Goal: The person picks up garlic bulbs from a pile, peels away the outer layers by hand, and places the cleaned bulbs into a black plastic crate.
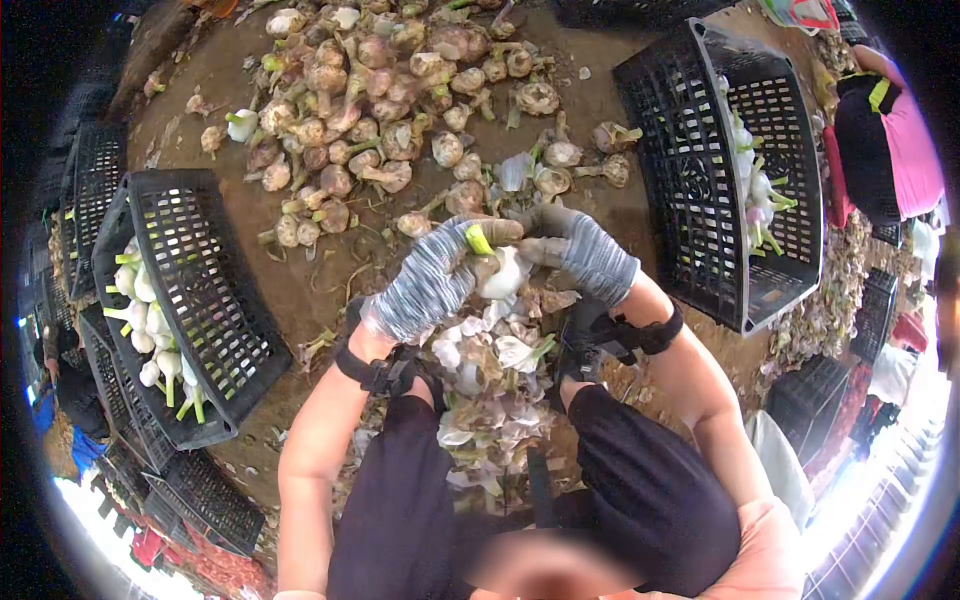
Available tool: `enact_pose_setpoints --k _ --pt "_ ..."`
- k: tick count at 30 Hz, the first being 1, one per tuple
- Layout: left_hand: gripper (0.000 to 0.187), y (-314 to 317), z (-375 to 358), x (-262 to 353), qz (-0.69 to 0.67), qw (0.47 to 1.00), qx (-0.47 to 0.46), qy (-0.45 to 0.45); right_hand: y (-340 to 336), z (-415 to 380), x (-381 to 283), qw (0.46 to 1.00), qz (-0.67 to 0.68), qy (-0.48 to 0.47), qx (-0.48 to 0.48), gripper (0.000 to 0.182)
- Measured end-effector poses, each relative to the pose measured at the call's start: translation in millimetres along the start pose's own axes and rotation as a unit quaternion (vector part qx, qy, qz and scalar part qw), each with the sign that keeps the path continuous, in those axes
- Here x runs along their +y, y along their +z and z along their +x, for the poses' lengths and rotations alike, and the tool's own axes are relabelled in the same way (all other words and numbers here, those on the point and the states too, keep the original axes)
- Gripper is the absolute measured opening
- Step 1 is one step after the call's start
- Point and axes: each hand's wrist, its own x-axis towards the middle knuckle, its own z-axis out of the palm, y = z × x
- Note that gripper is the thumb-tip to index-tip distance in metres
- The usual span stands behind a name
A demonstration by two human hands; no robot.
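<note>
Between my knees is a white garlic bulb (pixel 503 276) with a short green stem (pixel 478 239). My left hand (pixel 432 277), in a grey striped glove with soiled fingertips, is closed around the stem and side of this bulb. From the other side, my right hand (pixel 585 250), gloved alike, has its fingers pinched at the bulb's upper edge; whether loose skin is between them cannot be made out. Below both hands, peeled garlic skins (pixel 495 410) lie heaped on the ground, with a pale stemmed piece of garlic (pixel 522 352) on top.
A pile of unpeeled garlic (pixel 360 90) spreads over the dirt floor ahead. Black crates holding white garlic stand at left (pixel 215 290) and right (pixel 690 170). A person in pink (pixel 905 150) is at the far right, near more crates and scattered skins.
</note>
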Motion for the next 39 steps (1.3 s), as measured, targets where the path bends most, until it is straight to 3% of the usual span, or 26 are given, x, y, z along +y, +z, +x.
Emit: enact_pose_setpoints --k 3,5,7,9,10,11,13,15,16,17,18,20,22,23,25,26,27,28,29,30,31,32,33,35,37,39 --pt "0.028 0 -2 -4 0.052 0.998 0.017 -0.009 3 -9 -7 0.992 0.096 0.055 0.055 0.031" --pt "0.028 2 -2 -5 0.087 0.996 0.029 0.017 12 -17 -22 0.994 0.061 0.061 0.068 0.028" --pt "0.028 1 -2 -7 0.124 0.991 0.042 0.043 24 -22 -33 0.971 -0.208 -0.047 0.112 0.026" --pt "0.025 -1 -4 -9 0.028 0.999 0.024 0.020 24 -18 -24 0.981 -0.157 -0.053 0.099 0.027" --pt "0.024 -3 -7 -3 -0.094 0.993 0.044 -0.064 19 -13 -16 0.984 -0.139 -0.040 0.105 0.029" --pt "0.030 -6 -10 -3 -0.109 0.987 0.087 -0.074 15 -10 -9 0.986 -0.120 -0.028 0.111 0.032" --pt "0.039 -7 -16 -5 -0.331 0.929 0.117 -0.115 15 -14 3 0.989 -0.100 -0.048 0.096 0.032" --pt "0.043 -6 -14 -28 -0.388 0.905 0.149 -0.090 22 -29 19 0.963 -0.143 -0.211 -0.086 0.028" --pt "0.040 -8 -12 -37 -0.418 0.890 0.161 -0.081 19 -41 0 0.978 -0.045 -0.109 -0.170 0.025" --pt "0.037 -9 -12 -45 -0.449 0.874 0.173 -0.072 15 -48 -18 0.974 0.126 -0.017 -0.188 0.024" --pt "0.037 -10 -15 -54 -0.450 0.873 0.177 -0.070 2 -56 -24 0.979 0.130 -0.007 -0.158 0.021" --pt "0.029 -15 -19 -68 -0.483 0.843 0.208 -0.113 -10 -56 -22 0.941 0.291 -0.059 -0.166 0.016" --pt "0.027 -17 -19 -65 -0.479 0.824 0.262 -0.153 -17 -43 -17 0.933 0.286 -0.109 -0.190 0.016" --pt "0.027 -19 -22 -61 -0.478 0.824 0.265 -0.151 -22 -37 -16 0.971 0.127 -0.097 -0.175 0.016" --pt "0.029 -20 -30 -30 -0.336 0.891 0.300 -0.050 -9 -30 22 0.974 -0.120 -0.130 -0.142 0.021" --pt "0.029 -25 -40 -9 -0.227 0.895 0.367 -0.110 -2 -32 22 0.975 -0.157 -0.065 -0.147 0.022" --pt "0.028 -31 -51 0 -0.134 0.891 0.431 -0.048 5 -33 22 0.970 -0.192 0.001 -0.151 0.023" --pt "0.028 -38 -63 8 -0.031 0.868 0.496 0.003 8 -32 26 0.958 -0.230 0.021 -0.170 0.027" --pt "0.029 -56 -83 17 0.108 0.823 0.557 -0.035 10 -33 29 0.958 -0.228 0.020 -0.170 0.027" --pt "0.029 -57 -94 42 0.190 0.740 0.644 -0.035 13 -34 32 0.958 -0.236 0.021 -0.162 0.028" --pt "0.031 -75 -114 43 0.265 0.682 0.681 0.039 16 -34 36 0.958 -0.243 0.023 -0.154 0.030" --pt "0.035 -85 -132 59 0.378 0.582 0.720 -0.011 15 -33 45 0.947 -0.266 0.001 -0.178 0.032" --pt "0.037 -89 -138 66 0.367 0.562 0.731 0.121 15 -31 45 0.948 -0.264 0.000 -0.178 0.032" --pt "0.037 -87 -136 72 0.450 0.453 0.761 0.118 16 -29 43 0.934 -0.291 0.018 -0.208 0.034" --pt "0.041 -83 -128 53 0.439 0.589 0.674 0.082 21 -30 36 0.948 -0.268 0.014 -0.173 0.036" --pt "0.048 -58 -91 40 0.378 0.782 0.494 -0.034 25 -27 33 0.959 -0.247 0.013 -0.136 0.038"
